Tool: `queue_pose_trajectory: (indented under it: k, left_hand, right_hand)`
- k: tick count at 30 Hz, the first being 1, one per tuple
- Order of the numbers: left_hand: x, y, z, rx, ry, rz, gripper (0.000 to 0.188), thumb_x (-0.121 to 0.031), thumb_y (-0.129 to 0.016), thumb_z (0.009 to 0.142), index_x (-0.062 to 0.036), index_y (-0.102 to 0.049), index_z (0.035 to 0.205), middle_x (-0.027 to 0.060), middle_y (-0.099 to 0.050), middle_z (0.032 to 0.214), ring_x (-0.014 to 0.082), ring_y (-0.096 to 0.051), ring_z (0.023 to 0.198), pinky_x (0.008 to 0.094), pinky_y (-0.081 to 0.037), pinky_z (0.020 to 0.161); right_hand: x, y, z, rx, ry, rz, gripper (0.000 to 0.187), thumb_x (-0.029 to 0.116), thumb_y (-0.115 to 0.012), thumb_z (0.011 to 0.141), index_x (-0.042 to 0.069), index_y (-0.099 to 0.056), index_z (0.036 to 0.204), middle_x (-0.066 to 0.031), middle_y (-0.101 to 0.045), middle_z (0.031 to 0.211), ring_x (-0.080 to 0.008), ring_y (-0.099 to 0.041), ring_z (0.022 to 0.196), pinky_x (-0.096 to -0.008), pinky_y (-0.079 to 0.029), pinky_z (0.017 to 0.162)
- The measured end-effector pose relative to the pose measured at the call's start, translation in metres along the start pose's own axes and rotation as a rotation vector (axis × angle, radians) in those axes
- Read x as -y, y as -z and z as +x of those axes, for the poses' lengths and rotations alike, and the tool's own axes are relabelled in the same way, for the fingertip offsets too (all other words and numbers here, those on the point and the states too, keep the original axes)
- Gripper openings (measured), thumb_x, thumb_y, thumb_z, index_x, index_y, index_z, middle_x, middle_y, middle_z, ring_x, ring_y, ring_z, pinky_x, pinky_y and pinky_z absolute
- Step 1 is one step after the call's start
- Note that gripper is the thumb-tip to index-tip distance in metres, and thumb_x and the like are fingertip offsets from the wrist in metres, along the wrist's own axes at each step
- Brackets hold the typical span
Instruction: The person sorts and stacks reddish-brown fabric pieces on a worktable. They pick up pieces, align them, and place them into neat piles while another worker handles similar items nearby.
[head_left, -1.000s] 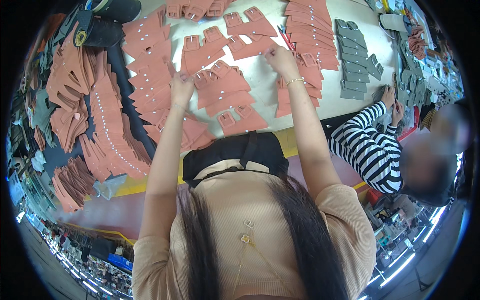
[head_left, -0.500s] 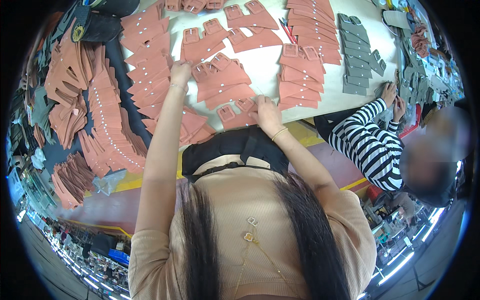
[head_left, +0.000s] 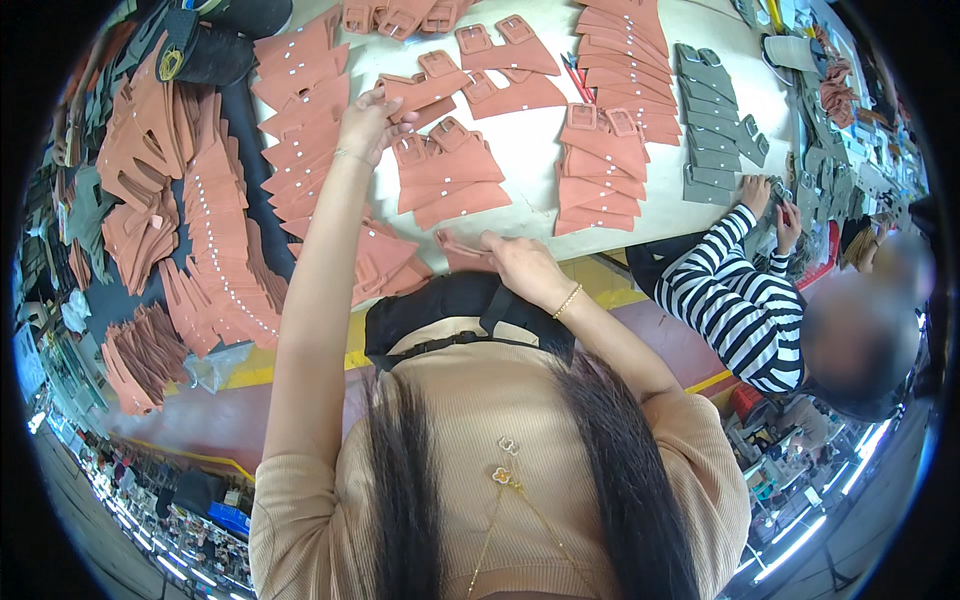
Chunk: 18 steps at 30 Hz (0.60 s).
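My left hand is at the upper left, its thumb and fingers closed on the edge of a salmon shoe-upper piece with square buckles, which tilts up. At the table's near edge, my right hand pinches another salmon buckled piece, seen almost edge-on in front of my waist. Between the hands lies a small overlapping stack of salmon buckled pieces, marked with white dots.
More salmon pieces lie in overlapping rows right of centre, and others lie left. Red pens rest near the middle. Dark green buckled pieces lie farther right. A person in striped sleeves handles green pieces there. A black cap sits upper left.
My left hand has moved slightly up and tilted the buckled piece beside it. The piece at my right hand has turned from lying flat to edge-on.
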<state>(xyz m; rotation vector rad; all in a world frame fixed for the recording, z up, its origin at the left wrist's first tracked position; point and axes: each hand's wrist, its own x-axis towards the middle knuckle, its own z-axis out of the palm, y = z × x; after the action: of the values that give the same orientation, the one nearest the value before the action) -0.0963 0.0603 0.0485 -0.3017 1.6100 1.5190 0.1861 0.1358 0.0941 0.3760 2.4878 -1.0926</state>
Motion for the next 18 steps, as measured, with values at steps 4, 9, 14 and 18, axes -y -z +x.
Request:
queue_pose_trajectory:
  k: [4, 9, 14, 18]
  left_hand:
    - [0.006, 0.006, -0.031, 0.179, -0.084, -0.148, 0.046, -0.003, -0.057, 0.088, 0.0050, -0.037, 0.129, 0.0118, -0.061, 0.093, 0.0158, -0.062, 0.068, 0.0284, -0.051, 0.053]
    - [0.059, 0.035, -0.043, 0.089, 0.098, 0.079, 0.038, -0.001, -0.055, 0.088, 0.0001, -0.044, 0.124, 0.0102, -0.063, 0.084, 0.0153, -0.061, 0.062, 0.0284, -0.051, 0.052]
    - [0.104, 0.057, -0.027, -0.007, -0.026, 0.194, 0.032, -0.004, -0.052, 0.090, -0.0001, -0.047, 0.121, 0.0102, -0.063, 0.084, 0.0183, -0.061, 0.059, 0.0284, -0.052, 0.052]
    - [0.116, 0.067, -0.021, 0.109, -0.283, 0.552, 0.034, -0.005, -0.051, 0.090, -0.0016, -0.045, 0.123, 0.0088, -0.062, 0.091, 0.0179, -0.063, 0.060, 0.0266, -0.052, 0.049]
  right_hand:
    - [0.019, 0.038, -0.004, 0.032, 0.034, -0.046, 0.014, 0.011, -0.057, 0.082, 0.007, -0.056, 0.096, -0.0182, -0.062, 0.072, -0.0356, -0.062, 0.073, -0.0459, -0.048, 0.065]
    - [0.039, 0.090, 0.002, 0.059, 0.129, -0.062, 0.018, 0.012, -0.057, 0.084, 0.009, -0.060, 0.101, -0.0174, -0.063, 0.074, -0.0357, -0.062, 0.073, -0.0445, -0.047, 0.065]
    - [0.050, 0.127, 0.024, -0.093, 0.331, 0.236, 0.022, 0.013, -0.057, 0.087, 0.007, -0.059, 0.108, -0.0162, -0.062, 0.076, -0.0329, -0.061, 0.071, -0.0375, -0.048, 0.065]
    - [0.041, 0.092, 0.080, -0.191, 0.187, 0.820, 0.020, 0.012, -0.058, 0.088, 0.004, -0.059, 0.106, -0.0148, -0.063, 0.077, -0.0284, -0.059, 0.070, -0.0284, -0.047, 0.071]
